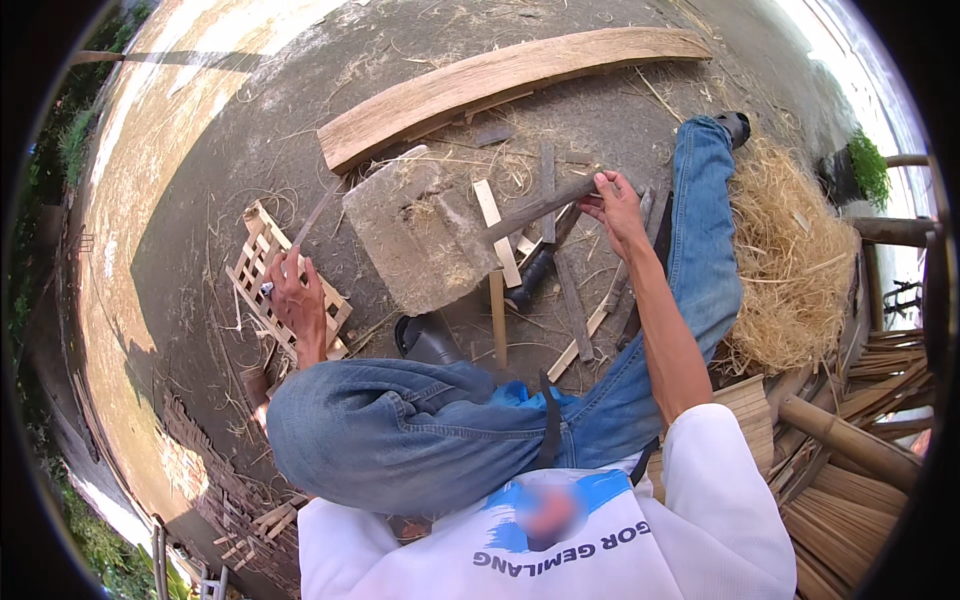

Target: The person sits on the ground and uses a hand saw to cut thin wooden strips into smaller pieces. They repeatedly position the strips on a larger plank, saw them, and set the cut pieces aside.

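My left hand (296,303) is closed around a knife, its long thin grey blade (318,213) pointing up and away. Under that hand lies a pale wooden lattice piece (262,250) on the ground. Between the thumb and fingers of my right hand (617,212), the end of a dark, weathered wood strip (543,208) is gripped. The strip slants left, its other end at the right edge of a rough stone block (415,235). A pale wood strip (496,230) passes close by that end.
A long curved plank (510,75) lies beyond the block. Several wood strips (573,305) are scattered between my legs. At right is a heap of straw-like shavings (790,260), with bamboo poles (850,437) nearer me. Wood scraps (215,480) cover the ground at lower left.
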Demonstrator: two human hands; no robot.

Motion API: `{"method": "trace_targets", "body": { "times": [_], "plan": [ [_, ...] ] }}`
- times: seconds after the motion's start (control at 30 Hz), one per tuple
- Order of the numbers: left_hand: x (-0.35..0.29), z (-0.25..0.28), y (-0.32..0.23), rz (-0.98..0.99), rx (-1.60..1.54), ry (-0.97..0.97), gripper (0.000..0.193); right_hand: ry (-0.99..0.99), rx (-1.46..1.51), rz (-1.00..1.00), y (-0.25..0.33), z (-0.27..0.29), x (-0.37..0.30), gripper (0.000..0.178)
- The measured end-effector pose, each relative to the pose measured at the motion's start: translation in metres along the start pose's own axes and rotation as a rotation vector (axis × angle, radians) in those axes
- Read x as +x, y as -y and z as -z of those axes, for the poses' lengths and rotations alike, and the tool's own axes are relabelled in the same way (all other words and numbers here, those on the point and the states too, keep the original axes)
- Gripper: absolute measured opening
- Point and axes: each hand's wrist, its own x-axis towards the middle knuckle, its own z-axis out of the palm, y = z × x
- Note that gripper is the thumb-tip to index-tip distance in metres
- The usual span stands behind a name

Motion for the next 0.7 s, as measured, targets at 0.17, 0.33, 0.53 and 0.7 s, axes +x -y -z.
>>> {"method": "trace_targets", "body": {
  "times": [0.17, 0.33, 0.53, 0.7],
  "plan": [
    [0.038, -0.022, 0.041, 0.228, 0.151, 0.533, 0.055, -0.051, -0.529, 0.07, -0.023, 0.082, 0.022, 0.025],
    [0.043, -0.019, 0.04, 0.322, -0.03, 0.565, 0.046, -0.089, -0.747, -0.03, -0.063, 0.102, 0.007, 0.027],
    [0.008, 0.042, 0.039, 0.496, -0.171, 0.469, 0.047, -0.099, -0.833, 0.107, -0.078, 0.111, 0.003, 0.031],
    [-0.068, 0.027, 0.061, 0.582, -0.28, 0.476, 0.045, -0.153, -1.056, 0.15, -0.087, 0.091, -0.005, 0.035]
  ]
}}
